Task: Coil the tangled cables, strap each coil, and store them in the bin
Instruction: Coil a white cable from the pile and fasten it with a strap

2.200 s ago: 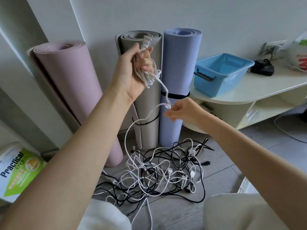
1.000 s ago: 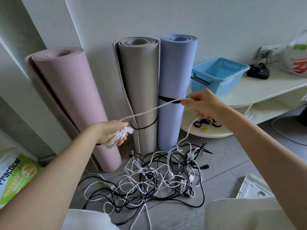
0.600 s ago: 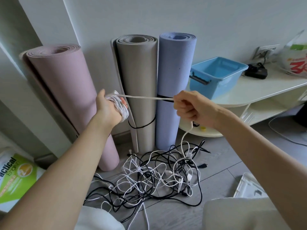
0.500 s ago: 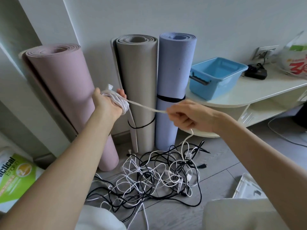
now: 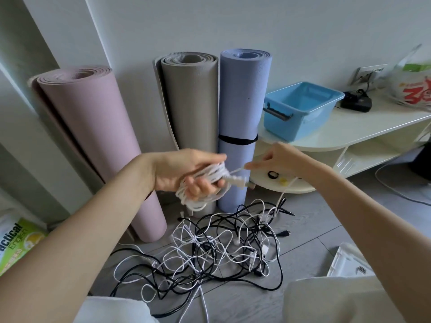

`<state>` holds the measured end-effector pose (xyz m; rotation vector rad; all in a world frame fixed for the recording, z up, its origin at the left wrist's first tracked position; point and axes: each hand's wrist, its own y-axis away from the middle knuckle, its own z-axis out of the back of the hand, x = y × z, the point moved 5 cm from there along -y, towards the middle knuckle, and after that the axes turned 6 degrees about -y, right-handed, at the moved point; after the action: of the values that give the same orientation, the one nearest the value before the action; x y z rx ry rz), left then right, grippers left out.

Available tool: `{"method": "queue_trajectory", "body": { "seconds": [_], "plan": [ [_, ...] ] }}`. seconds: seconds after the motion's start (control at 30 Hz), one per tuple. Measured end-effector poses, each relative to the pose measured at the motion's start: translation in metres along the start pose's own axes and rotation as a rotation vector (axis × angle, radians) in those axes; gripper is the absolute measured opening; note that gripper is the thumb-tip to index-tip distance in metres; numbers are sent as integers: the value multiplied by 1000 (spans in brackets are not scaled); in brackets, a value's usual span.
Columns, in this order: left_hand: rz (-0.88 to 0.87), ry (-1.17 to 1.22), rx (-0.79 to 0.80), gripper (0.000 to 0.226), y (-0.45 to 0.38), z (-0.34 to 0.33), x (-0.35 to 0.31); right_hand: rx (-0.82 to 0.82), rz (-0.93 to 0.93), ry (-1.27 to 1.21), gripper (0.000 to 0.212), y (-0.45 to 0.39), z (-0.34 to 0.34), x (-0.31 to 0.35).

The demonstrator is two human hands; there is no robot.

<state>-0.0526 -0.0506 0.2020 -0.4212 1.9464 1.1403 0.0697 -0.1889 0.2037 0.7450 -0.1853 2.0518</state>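
My left hand grips a coil of white cable wound around its fingers, held in front of the rolled mats. A plug end sticks out of the coil to the right. My right hand pinches the same white cable just right of the coil; from there the cable drops to the floor. A tangle of black and white cables lies on the grey floor below. The blue bin stands on the white shelf unit at the right, nothing visible inside it.
Three rolled mats lean on the wall: pink, grey, blue. Small black straps and a yellow bit lie on the lower shelf. A black charger and a plastic bag sit on top. A white lid lies bottom right.
My left hand has dropped lower and turned, with more white cable wound on it. My right hand has come in close to the coil, so the stretch of cable between the hands is short.
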Motion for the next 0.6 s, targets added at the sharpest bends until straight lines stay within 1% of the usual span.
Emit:
{"method": "queue_trajectory", "body": {
  "seconds": [0.07,0.13,0.2,0.27,0.3,0.37,0.43,0.5,0.53,0.6],
  "plan": [
    [148,-96,-148,43,-3,10,15,-66,21,-39,65,1,10,3],
    [219,-112,-279,45,-9,22,25,-133,37,-81,65,3,16,9],
    [201,-145,-442,49,-13,39,28,-166,59,-190,62,5,19,16],
    [111,-96,-548,51,-15,50,26,-143,96,-317,52,7,18,24],
    [40,-10,-574,52,-15,55,23,-127,105,-371,48,9,18,28],
    [-132,247,-622,53,-14,65,17,-109,104,-475,45,12,18,33],
    [-286,490,-727,53,-9,83,16,-96,109,-620,45,16,21,38],
    [-388,719,-850,52,-3,102,21,-55,139,-723,47,20,24,42],
    [-424,828,-914,49,2,110,26,-25,158,-739,48,22,24,45],
    [-516,972,-1031,45,11,123,29,61,193,-732,52,24,19,51]
  ]
}}
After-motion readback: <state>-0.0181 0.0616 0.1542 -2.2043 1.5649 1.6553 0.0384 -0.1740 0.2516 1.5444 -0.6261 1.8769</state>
